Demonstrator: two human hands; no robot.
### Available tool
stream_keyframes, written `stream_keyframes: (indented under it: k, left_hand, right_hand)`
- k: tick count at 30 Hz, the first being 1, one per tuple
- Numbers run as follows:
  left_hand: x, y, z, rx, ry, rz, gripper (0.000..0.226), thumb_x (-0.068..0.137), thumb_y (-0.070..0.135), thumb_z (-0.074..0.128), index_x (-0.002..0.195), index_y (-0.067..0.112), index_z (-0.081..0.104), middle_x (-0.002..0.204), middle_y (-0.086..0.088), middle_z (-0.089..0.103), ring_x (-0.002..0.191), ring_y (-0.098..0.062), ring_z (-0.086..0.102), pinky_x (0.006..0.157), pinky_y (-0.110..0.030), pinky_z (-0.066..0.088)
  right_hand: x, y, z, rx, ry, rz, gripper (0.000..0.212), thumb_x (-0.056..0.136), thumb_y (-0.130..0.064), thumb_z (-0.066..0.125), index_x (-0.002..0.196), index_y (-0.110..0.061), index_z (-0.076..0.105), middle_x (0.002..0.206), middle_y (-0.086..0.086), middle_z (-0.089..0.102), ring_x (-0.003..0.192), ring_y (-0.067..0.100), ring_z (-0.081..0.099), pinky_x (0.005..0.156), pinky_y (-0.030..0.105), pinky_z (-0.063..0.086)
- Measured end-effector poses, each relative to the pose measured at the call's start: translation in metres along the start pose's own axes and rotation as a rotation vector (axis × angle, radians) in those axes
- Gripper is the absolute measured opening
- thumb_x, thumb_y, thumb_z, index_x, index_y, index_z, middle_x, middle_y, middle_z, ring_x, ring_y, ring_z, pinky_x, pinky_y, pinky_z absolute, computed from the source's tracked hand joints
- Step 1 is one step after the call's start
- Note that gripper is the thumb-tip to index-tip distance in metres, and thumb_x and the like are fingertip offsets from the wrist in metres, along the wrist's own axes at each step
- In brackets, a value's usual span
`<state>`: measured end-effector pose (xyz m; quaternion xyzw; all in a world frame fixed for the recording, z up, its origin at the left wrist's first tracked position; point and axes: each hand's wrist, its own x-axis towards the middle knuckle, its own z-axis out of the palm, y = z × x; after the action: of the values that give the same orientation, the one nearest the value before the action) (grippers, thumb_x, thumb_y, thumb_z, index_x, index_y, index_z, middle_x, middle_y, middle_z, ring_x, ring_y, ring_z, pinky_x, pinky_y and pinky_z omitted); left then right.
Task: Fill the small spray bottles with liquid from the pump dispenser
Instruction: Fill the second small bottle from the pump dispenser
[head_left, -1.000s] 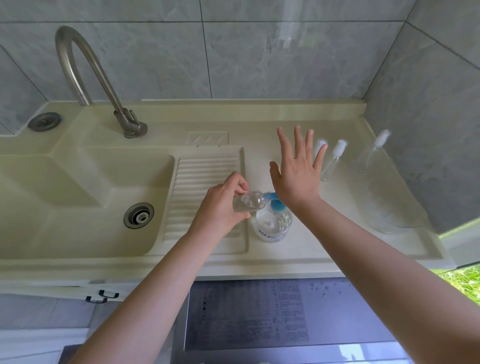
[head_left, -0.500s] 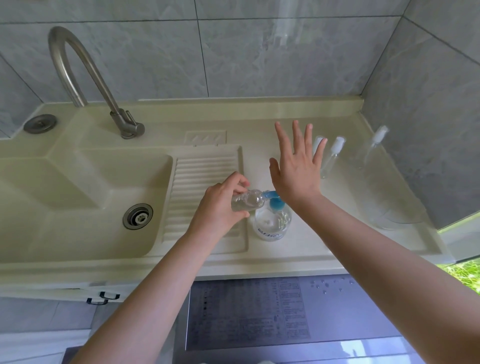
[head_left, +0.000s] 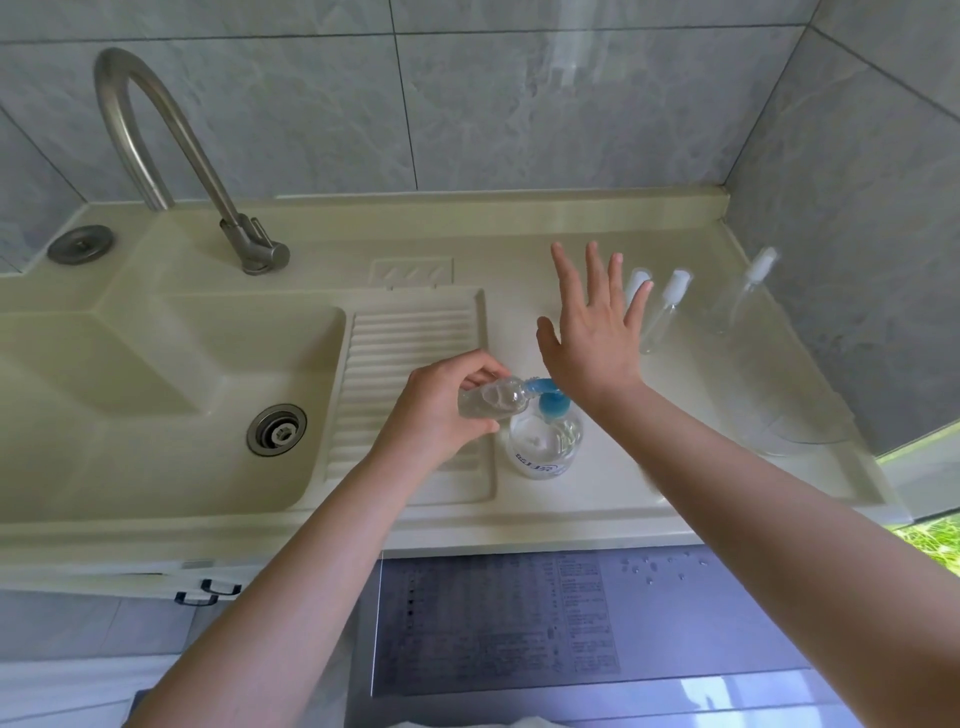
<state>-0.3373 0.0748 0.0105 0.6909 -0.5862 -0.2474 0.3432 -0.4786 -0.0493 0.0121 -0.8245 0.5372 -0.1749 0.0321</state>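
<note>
My left hand grips a small clear spray bottle, tilted on its side with its mouth against the blue pump nozzle. The clear pump dispenser with a blue head stands on the counter beside the ribbed drainboard. Above the pump head, my right hand is flat, fingers spread, its heel over the pump. Two small spray bottles with white caps stand behind my right hand, one partly hidden by my fingers. A taller clear spray bottle stands near the right wall.
A cream sink basin with a metal drain lies to the left, under a curved steel tap. A clear bowl-like container sits at the right by the tiled wall. A grey appliance top lies below the counter edge.
The camera view has shifted slightly. Both hands keep nearly the same pose, the right palm staying over the pump head and the left holding the small bottle at the nozzle.
</note>
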Motion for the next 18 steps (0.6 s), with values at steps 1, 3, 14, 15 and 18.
stream_keyframes:
  k: [1, 3, 14, 15, 18]
  left_hand:
    - [0.0008, -0.0003, -0.0005, -0.008, -0.006, -0.01, 0.05, 0.061, 0.007, 0.089, 0.097, 0.033, 0.067, 0.094, 0.019, 0.069, 0.094, 0.002, 0.062, 0.085, -0.01, 0.045]
    - [0.0022, -0.0006, -0.0014, -0.027, -0.017, -0.03, 0.051, 0.059, 0.007, 0.089, 0.097, 0.034, 0.067, 0.094, 0.02, 0.069, 0.095, 0.0, 0.062, 0.086, -0.012, 0.045]
    - [0.007, 0.0012, -0.0067, -0.021, -0.052, -0.051, 0.051, 0.058, 0.006, 0.089, 0.097, 0.032, 0.068, 0.093, 0.021, 0.068, 0.092, 0.0, 0.06, 0.078, -0.001, 0.04]
    - [0.0068, 0.0012, -0.0062, -0.021, -0.051, -0.051, 0.051, 0.058, 0.006, 0.089, 0.097, 0.031, 0.068, 0.093, 0.02, 0.069, 0.092, -0.001, 0.061, 0.078, -0.001, 0.039]
    - [0.0067, 0.0002, -0.0051, -0.008, -0.046, -0.054, 0.051, 0.058, 0.005, 0.089, 0.097, 0.03, 0.068, 0.093, 0.018, 0.069, 0.091, -0.002, 0.061, 0.075, 0.0, 0.039]
  right_hand:
    - [0.0002, -0.0009, 0.0011, -0.007, -0.011, -0.005, 0.076, 0.098, -0.025, 0.047, 0.16, -0.03, 0.004, 0.168, 0.012, 0.002, 0.153, 0.038, -0.005, 0.12, 0.062, -0.004]
    - [-0.0013, -0.0015, 0.005, -0.009, -0.046, 0.011, 0.075, 0.097, -0.017, 0.042, 0.16, -0.031, 0.004, 0.168, 0.009, 0.005, 0.153, 0.038, -0.006, 0.12, 0.062, -0.004]
    - [0.0002, -0.0018, 0.0021, -0.051, -0.061, 0.007, 0.074, 0.098, -0.016, 0.04, 0.16, -0.029, 0.0, 0.167, 0.005, 0.012, 0.153, 0.039, -0.008, 0.12, 0.062, -0.006]
    - [-0.0007, -0.0019, 0.0039, -0.046, -0.068, 0.013, 0.076, 0.096, -0.012, 0.04, 0.16, -0.03, 0.001, 0.167, 0.005, 0.013, 0.153, 0.039, -0.009, 0.12, 0.062, -0.006]
    - [-0.0038, -0.0027, 0.0106, -0.025, -0.072, 0.038, 0.079, 0.093, -0.007, 0.038, 0.16, -0.03, 0.002, 0.167, 0.006, 0.013, 0.153, 0.04, -0.008, 0.12, 0.062, -0.006]
